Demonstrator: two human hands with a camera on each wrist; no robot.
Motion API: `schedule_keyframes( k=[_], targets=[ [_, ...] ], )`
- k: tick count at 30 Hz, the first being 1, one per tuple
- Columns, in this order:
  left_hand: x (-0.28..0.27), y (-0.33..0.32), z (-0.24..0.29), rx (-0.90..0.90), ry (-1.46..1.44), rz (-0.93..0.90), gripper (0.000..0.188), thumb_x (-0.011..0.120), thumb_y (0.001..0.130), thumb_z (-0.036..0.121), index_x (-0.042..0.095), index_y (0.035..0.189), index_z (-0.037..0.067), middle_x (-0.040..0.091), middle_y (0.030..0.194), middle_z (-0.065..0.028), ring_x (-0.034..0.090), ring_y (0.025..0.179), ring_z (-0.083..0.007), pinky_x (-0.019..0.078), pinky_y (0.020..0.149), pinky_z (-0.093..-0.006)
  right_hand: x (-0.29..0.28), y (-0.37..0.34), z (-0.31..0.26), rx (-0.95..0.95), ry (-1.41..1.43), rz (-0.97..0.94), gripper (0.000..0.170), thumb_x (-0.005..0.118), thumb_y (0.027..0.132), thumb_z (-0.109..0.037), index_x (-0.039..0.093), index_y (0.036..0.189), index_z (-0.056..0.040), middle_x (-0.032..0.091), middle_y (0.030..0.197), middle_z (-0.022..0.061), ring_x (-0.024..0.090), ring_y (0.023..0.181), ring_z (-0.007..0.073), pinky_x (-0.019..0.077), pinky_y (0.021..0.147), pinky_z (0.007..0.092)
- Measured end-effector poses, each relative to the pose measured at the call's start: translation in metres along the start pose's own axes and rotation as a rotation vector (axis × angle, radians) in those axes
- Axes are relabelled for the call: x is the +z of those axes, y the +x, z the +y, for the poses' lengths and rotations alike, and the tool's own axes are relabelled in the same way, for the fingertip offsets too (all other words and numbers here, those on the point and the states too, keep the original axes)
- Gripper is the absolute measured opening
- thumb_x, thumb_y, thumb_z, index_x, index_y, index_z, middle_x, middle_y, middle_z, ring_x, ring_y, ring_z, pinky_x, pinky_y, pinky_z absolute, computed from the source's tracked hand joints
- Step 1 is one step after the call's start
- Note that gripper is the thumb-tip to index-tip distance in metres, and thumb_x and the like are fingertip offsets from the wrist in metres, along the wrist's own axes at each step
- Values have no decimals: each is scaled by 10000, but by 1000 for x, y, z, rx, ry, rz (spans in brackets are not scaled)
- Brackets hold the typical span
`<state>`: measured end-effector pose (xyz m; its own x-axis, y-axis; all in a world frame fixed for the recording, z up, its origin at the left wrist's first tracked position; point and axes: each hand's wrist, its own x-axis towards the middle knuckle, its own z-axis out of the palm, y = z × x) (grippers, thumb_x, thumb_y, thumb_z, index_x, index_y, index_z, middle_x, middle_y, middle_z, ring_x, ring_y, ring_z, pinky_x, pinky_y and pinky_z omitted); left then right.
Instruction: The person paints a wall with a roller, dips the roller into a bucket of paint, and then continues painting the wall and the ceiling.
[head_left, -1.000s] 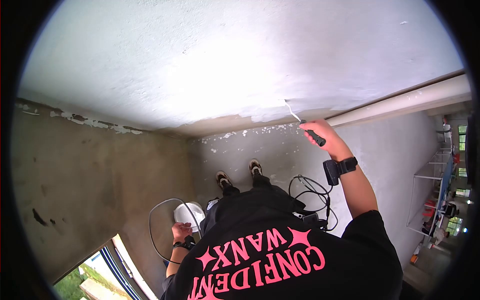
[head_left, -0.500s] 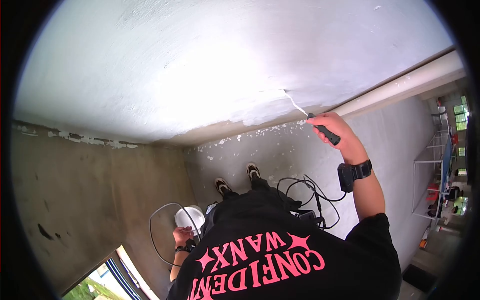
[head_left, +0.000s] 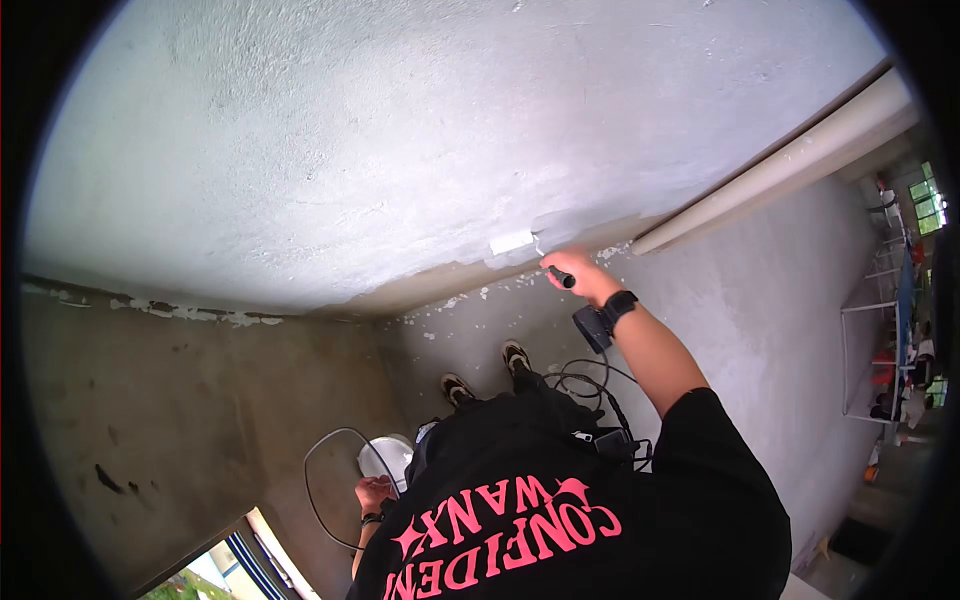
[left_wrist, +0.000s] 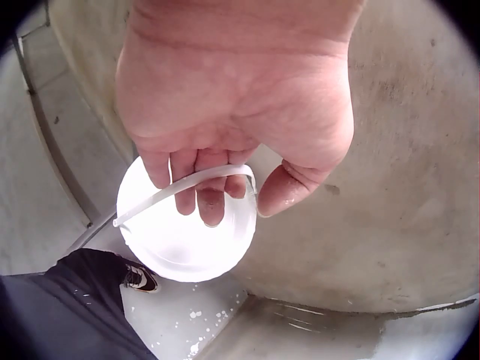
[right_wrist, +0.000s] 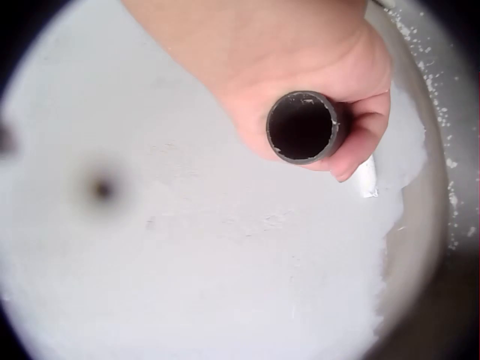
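A paint roller with a white sleeve lies against the wall, low down near the bare strip. My right hand grips its black handle; the right wrist view looks into the handle's hollow end, and part of the white sleeve shows past the fingers. Down at my left side hangs a white bucket. Its bail handle crosses the fingers of my left hand, which are curled under it. White smears mark the left thumb.
A brownish uncoated strip runs along the wall's foot, above a white-spattered floor. A pale pipe stands to the right. Black cables loop by my waist. A side wall and window are at left.
My right hand first moved up and right with the roller, then down and left to the lower wall. The roller's white sleeve now shows plainly. My left hand keeps holding the bucket.
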<state>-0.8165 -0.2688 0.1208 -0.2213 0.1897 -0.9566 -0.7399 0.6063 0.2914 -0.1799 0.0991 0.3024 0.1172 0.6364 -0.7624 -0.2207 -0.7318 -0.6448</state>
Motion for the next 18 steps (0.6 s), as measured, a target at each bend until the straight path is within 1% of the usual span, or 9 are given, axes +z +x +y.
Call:
schedule_keyframes(
  k=[1,3,5,7,9,11,13,15,18],
  targets=[
    [2,-7,1,-7,-30,-32,182,492,751,166,486,638,23,576,660,-184,534,520,-316,493,619,-477,3,12,7,-2,2,-5,126,657,808,-56,543,764,-23,536,656,70,536,502,149,430,405,262],
    [11,-23,1,-5,-65,-64,191,485,762,173,485,642,24,584,671,-185,541,521,-327,491,611,-476,8,34,15,46,57,116,125,663,741,51,541,720,33,532,704,113,540,532,204,477,436,298],
    [22,-46,-6,231,207,-43,238,463,782,220,477,642,29,611,710,-192,567,572,-337,478,594,-473,6,45,15,73,48,131,137,666,730,70,534,721,32,532,757,118,546,563,211,499,452,307],
    [26,-79,-16,269,184,-53,274,446,788,254,514,677,13,626,737,-195,579,605,-342,478,603,-477,3,45,16,130,-25,102,118,659,788,-17,543,776,-26,540,696,55,547,529,145,483,434,268],
    [35,-90,-23,305,161,-65,325,430,794,287,550,713,-4,642,763,-197,590,639,-348,478,611,-481,0,49,20,133,-60,74,113,660,789,-19,548,776,-24,541,696,55,548,529,144,479,428,270],
    [42,-93,-23,377,332,-17,375,420,793,313,584,776,-24,650,779,-193,593,648,-344,483,630,-475,-1,53,25,140,-91,51,109,660,789,-20,552,776,-22,542,696,55,550,528,144,474,422,271],
    [44,-93,-24,441,508,29,438,410,793,338,617,840,-44,658,795,-188,595,658,-341,488,649,-469,0,42,24,86,26,68,109,645,792,0,547,743,3,544,706,91,546,525,174,435,408,279],
    [38,-95,-26,461,601,49,472,405,793,351,634,872,-55,662,803,-186,597,663,-339,491,659,-466,-4,25,19,69,35,64,108,651,794,-9,553,750,-2,542,695,90,544,523,167,440,416,281],
    [25,-67,-8,407,744,-82,413,427,803,284,617,864,-77,659,801,-193,596,651,-330,497,656,-450,-10,-25,-13,5,5,19,104,657,799,-29,562,765,-5,538,666,80,542,521,155,442,428,278]
  ],
)
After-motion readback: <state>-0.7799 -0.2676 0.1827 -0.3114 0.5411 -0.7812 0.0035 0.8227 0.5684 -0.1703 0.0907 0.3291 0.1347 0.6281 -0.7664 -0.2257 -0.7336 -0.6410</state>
